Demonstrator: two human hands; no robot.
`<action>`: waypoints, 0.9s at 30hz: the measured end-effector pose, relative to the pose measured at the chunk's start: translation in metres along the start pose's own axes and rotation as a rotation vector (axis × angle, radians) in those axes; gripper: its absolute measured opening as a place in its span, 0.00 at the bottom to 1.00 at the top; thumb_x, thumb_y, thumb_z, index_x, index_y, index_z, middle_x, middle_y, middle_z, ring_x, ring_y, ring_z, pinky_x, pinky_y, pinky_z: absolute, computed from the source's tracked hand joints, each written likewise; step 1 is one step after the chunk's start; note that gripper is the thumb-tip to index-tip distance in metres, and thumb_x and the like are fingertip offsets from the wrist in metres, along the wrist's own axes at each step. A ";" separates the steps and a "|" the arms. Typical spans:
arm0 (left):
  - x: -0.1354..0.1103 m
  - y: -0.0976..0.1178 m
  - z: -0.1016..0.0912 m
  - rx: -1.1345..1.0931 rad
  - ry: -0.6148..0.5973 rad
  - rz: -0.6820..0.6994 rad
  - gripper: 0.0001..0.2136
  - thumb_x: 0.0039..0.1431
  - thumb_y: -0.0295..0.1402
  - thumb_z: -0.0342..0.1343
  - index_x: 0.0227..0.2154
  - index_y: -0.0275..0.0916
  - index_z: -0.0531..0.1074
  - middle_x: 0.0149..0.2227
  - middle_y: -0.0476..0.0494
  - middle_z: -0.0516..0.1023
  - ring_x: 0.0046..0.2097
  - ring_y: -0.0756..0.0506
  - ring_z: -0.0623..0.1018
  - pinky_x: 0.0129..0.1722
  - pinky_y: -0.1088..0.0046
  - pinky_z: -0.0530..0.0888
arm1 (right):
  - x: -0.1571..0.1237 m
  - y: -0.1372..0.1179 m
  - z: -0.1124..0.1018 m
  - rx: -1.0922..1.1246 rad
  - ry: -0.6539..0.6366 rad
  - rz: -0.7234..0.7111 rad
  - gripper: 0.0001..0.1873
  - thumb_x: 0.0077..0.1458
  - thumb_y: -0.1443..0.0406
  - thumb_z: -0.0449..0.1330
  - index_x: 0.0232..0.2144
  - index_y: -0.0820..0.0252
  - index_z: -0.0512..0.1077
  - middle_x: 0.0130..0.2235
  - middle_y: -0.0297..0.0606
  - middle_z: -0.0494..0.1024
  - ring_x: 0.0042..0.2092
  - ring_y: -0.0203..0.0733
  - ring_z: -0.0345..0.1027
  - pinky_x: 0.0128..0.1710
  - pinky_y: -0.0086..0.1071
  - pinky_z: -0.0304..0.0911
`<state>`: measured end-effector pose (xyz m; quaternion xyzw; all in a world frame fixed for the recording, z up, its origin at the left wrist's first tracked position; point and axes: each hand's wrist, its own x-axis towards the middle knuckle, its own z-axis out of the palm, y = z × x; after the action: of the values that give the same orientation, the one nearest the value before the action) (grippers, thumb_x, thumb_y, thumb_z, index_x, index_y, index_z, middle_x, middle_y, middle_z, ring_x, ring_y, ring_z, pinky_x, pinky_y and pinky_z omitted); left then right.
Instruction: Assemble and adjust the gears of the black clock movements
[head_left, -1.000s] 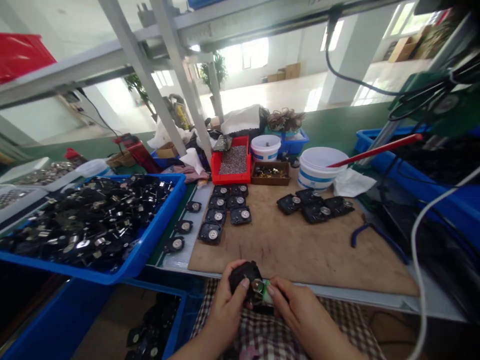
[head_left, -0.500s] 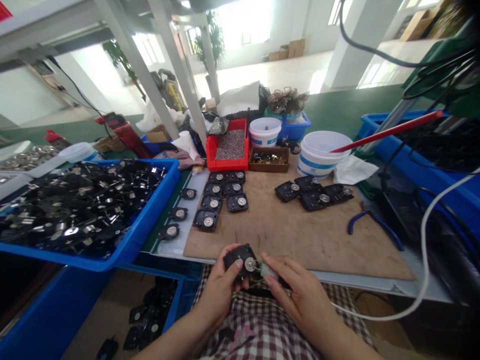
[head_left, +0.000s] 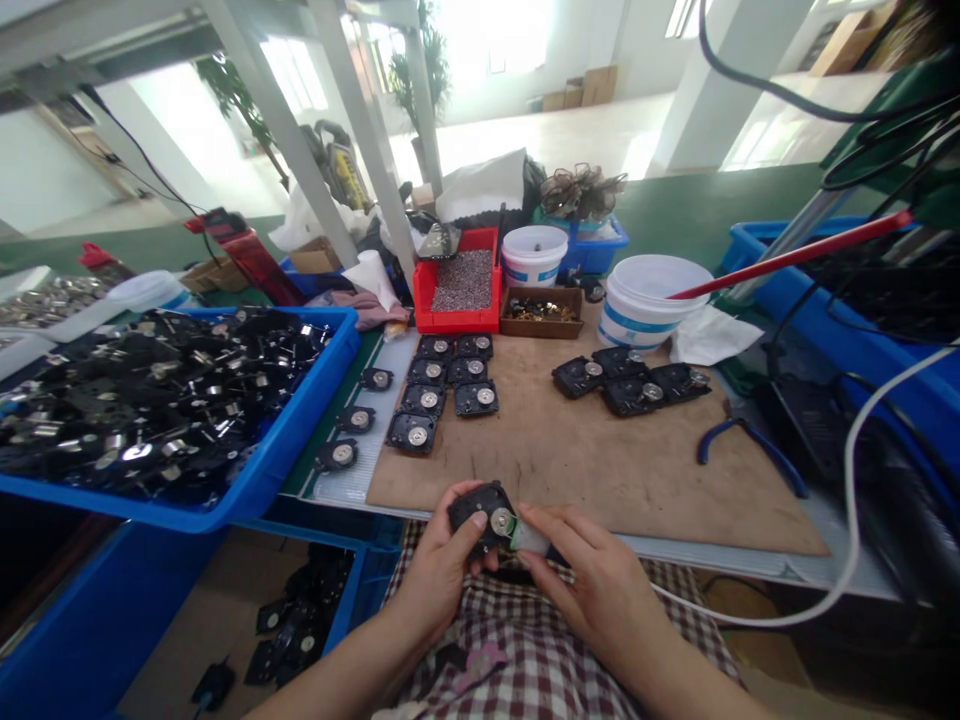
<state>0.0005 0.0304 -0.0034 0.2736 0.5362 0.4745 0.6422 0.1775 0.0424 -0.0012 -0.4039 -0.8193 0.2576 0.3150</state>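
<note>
Bright factory floor, workbench in front of the person. Big blue crate [head_left: 300, 380] at left, heaped with black plastic housings; second blue crate [head_left: 367, 590] below the bench, a few more in it. Brown fibreboard work mat [head_left: 600, 490] in the middle. White bucket [head_left: 645, 300] with a red-handled stirrer [head_left: 787, 255] at the far edge, beside a red bin [head_left: 457, 322] of dark granules and a wooden tray [head_left: 540, 333] of brass parts. Blue-handled pliers [head_left: 750, 455] lie on the mat, right side, untouched.

Finished-looking units sit in two groups: rows of round-hubbed black units [head_left: 427, 400] at the mat's left edge, a tight cluster [head_left: 630, 385] at right.

Both hands are together just off the bench's near edge, over a checked cloth lap [head_left: 525, 650]. Left hand [head_left: 442, 570] is clamped round a black housing [head_left: 476, 515], hub facing up. Right hand [head_left: 600, 580] pinches a small pale-green piece [head_left: 529, 537] between thumb and fingers, its tip touching the housing's metal hub [head_left: 502, 521]. Exact contact is partly hidden; what the green piece is, I can't tell.

Change since the last frame: head view tips slightly, hands barely shift. Green piece sits tighter against the hub, and the housing stays in the left hand's grip.
</note>
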 end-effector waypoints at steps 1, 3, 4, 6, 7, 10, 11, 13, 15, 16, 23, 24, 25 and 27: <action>0.000 0.000 0.000 0.003 0.000 -0.001 0.20 0.55 0.38 0.57 0.48 0.39 0.61 0.32 0.50 0.72 0.25 0.52 0.70 0.24 0.77 0.62 | 0.000 0.000 0.000 0.005 -0.005 0.013 0.16 0.62 0.68 0.53 0.52 0.62 0.65 0.45 0.46 0.73 0.44 0.48 0.70 0.43 0.42 0.70; 0.000 0.000 0.000 0.005 -0.001 -0.003 0.20 0.55 0.38 0.57 0.48 0.40 0.61 0.32 0.50 0.72 0.26 0.52 0.71 0.24 0.77 0.62 | 0.000 -0.002 -0.001 0.012 -0.016 0.042 0.17 0.61 0.69 0.55 0.52 0.62 0.65 0.45 0.46 0.73 0.44 0.48 0.70 0.44 0.42 0.70; 0.000 0.000 0.000 0.007 0.001 -0.003 0.20 0.55 0.39 0.57 0.49 0.40 0.61 0.33 0.50 0.72 0.26 0.52 0.71 0.24 0.77 0.63 | 0.001 -0.003 -0.001 0.017 -0.022 0.060 0.17 0.60 0.70 0.55 0.52 0.62 0.66 0.45 0.46 0.73 0.44 0.48 0.70 0.43 0.42 0.70; 0.000 0.001 0.000 0.019 0.005 -0.007 0.20 0.56 0.39 0.58 0.49 0.41 0.61 0.33 0.51 0.73 0.26 0.53 0.71 0.24 0.78 0.63 | 0.002 -0.006 -0.004 0.023 -0.032 0.095 0.18 0.58 0.72 0.57 0.51 0.63 0.67 0.43 0.45 0.73 0.43 0.49 0.70 0.42 0.42 0.70; 0.000 0.001 0.000 0.027 0.010 -0.012 0.20 0.56 0.39 0.58 0.49 0.42 0.61 0.33 0.51 0.73 0.26 0.53 0.71 0.24 0.78 0.64 | 0.004 -0.008 -0.005 0.021 -0.038 0.110 0.18 0.57 0.72 0.58 0.51 0.63 0.67 0.43 0.45 0.74 0.42 0.49 0.70 0.41 0.42 0.70; 0.001 0.002 -0.001 0.042 0.028 -0.030 0.20 0.55 0.40 0.58 0.50 0.44 0.62 0.35 0.51 0.74 0.27 0.53 0.71 0.25 0.78 0.65 | 0.008 -0.011 -0.007 -0.013 -0.051 0.138 0.20 0.55 0.71 0.62 0.51 0.63 0.68 0.41 0.42 0.74 0.40 0.47 0.70 0.39 0.39 0.70; 0.002 0.001 -0.002 0.042 0.034 -0.034 0.21 0.55 0.40 0.59 0.50 0.45 0.63 0.36 0.51 0.74 0.28 0.53 0.71 0.25 0.78 0.66 | 0.009 -0.011 -0.008 -0.025 -0.055 0.141 0.20 0.55 0.71 0.62 0.51 0.62 0.68 0.41 0.42 0.74 0.40 0.46 0.70 0.39 0.38 0.70; 0.003 0.001 -0.002 0.039 0.046 -0.039 0.22 0.53 0.40 0.61 0.50 0.45 0.63 0.38 0.50 0.74 0.28 0.52 0.71 0.25 0.78 0.66 | 0.011 -0.011 -0.008 -0.037 -0.057 0.147 0.20 0.54 0.71 0.63 0.51 0.61 0.68 0.41 0.41 0.74 0.41 0.45 0.70 0.40 0.36 0.69; 0.004 0.001 -0.002 0.035 0.054 -0.043 0.23 0.51 0.40 0.62 0.49 0.45 0.64 0.38 0.50 0.74 0.29 0.52 0.72 0.25 0.78 0.67 | 0.011 -0.011 -0.009 -0.040 -0.059 0.148 0.20 0.55 0.70 0.63 0.51 0.61 0.68 0.42 0.40 0.74 0.42 0.45 0.70 0.41 0.36 0.69; 0.004 0.001 -0.002 0.035 0.056 -0.043 0.23 0.51 0.40 0.62 0.49 0.44 0.64 0.38 0.50 0.74 0.29 0.52 0.72 0.25 0.78 0.67 | 0.011 -0.011 -0.009 -0.039 -0.061 0.148 0.20 0.55 0.70 0.63 0.51 0.61 0.68 0.43 0.40 0.74 0.42 0.45 0.70 0.42 0.36 0.69; 0.006 -0.001 -0.003 0.046 0.035 -0.027 0.22 0.55 0.40 0.59 0.51 0.45 0.62 0.36 0.50 0.74 0.29 0.51 0.71 0.25 0.78 0.66 | 0.010 -0.012 -0.008 -0.044 -0.077 0.153 0.21 0.55 0.71 0.62 0.51 0.62 0.68 0.42 0.42 0.74 0.42 0.46 0.70 0.41 0.37 0.69; 0.006 -0.002 -0.003 0.047 0.031 -0.031 0.22 0.55 0.40 0.59 0.51 0.45 0.62 0.36 0.49 0.74 0.29 0.51 0.71 0.25 0.78 0.66 | 0.010 -0.012 -0.008 -0.047 -0.077 0.150 0.21 0.54 0.71 0.62 0.51 0.62 0.68 0.42 0.42 0.74 0.41 0.46 0.70 0.41 0.38 0.69; 0.005 -0.002 -0.004 0.049 0.030 -0.033 0.22 0.55 0.41 0.59 0.52 0.44 0.62 0.36 0.49 0.75 0.29 0.51 0.71 0.25 0.78 0.66 | 0.010 -0.012 -0.007 -0.050 -0.076 0.148 0.21 0.54 0.71 0.62 0.51 0.62 0.68 0.42 0.42 0.74 0.41 0.47 0.70 0.40 0.38 0.69; 0.004 -0.002 -0.004 0.050 0.031 -0.038 0.23 0.55 0.41 0.59 0.52 0.44 0.61 0.35 0.49 0.75 0.28 0.51 0.71 0.25 0.77 0.66 | 0.010 -0.013 -0.007 -0.058 -0.076 0.145 0.21 0.54 0.71 0.62 0.52 0.62 0.68 0.41 0.42 0.74 0.40 0.47 0.70 0.39 0.38 0.69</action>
<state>-0.0026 0.0326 -0.0079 0.2722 0.5629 0.4529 0.6356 0.1718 0.0445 0.0156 -0.4609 -0.8065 0.2711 0.2523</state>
